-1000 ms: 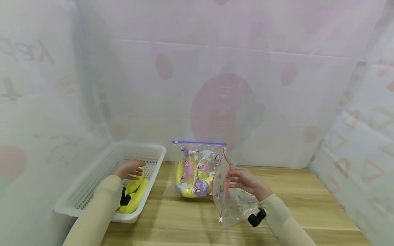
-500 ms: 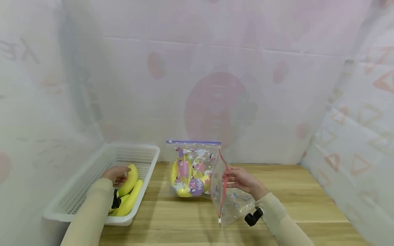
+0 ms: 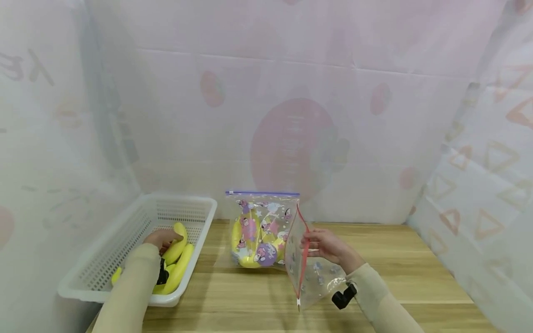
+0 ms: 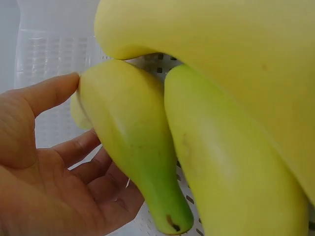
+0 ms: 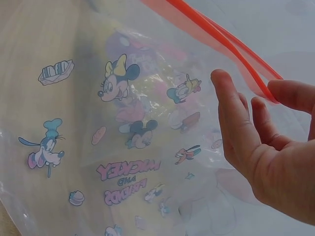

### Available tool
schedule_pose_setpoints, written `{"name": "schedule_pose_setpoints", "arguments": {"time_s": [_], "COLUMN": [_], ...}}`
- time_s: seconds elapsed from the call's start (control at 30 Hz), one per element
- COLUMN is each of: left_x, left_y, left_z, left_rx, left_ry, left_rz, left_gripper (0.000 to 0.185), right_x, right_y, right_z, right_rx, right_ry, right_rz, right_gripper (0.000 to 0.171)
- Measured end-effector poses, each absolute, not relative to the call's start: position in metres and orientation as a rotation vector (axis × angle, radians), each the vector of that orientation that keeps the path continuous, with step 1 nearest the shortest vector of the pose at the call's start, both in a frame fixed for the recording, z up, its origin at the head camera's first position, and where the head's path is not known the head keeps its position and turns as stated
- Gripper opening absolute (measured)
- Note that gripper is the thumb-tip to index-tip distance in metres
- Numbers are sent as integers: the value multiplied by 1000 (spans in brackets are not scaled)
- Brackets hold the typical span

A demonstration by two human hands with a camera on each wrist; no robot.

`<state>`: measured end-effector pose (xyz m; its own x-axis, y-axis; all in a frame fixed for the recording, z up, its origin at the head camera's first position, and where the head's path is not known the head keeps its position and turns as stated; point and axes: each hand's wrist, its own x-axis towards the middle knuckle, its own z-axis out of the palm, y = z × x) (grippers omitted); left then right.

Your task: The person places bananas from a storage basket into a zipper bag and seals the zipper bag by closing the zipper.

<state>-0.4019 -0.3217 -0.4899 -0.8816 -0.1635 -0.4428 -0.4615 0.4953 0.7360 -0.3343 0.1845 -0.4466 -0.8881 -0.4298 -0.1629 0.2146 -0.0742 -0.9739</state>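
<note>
Barely shifted since before: left hand (image 3: 160, 239) cups a banana (image 3: 175, 245) inside the basket (image 3: 125, 245); right hand (image 3: 329, 246) pinches the red-zipped bag (image 3: 310, 273) upright.

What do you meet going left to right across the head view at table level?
White basket → left hand on the bananas → filled printed bag → empty bag, held by the right hand.

Sealed cartoon-print zip bag of bananas (image 3: 260, 229) with a blue strip, standing upright at the back edge of the wooden bench (image 3: 416, 273), pale translucent printed curtain (image 3: 291, 115) behind and beside the bench
</note>
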Motion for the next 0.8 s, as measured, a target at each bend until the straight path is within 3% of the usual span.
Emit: {"name": "schedule_pose_setpoints", "arguments": {"time_s": [0.27,0.8], "left_x": [-402,-392], "left_y": [-311,-324], "left_z": [-485,-465], "left_rx": [-594,-431], "left_ry": [2483,2443], "left_rz": [1181,1267], "left_gripper": [58,53], "right_x": [-336,-335], "right_y": [185,188], "right_z": [-450,-448], "right_rx": [-202,-219], "right_ry": [1783,1763], "right_rz": [-2023,-2031], "right_gripper": [10,11]}}
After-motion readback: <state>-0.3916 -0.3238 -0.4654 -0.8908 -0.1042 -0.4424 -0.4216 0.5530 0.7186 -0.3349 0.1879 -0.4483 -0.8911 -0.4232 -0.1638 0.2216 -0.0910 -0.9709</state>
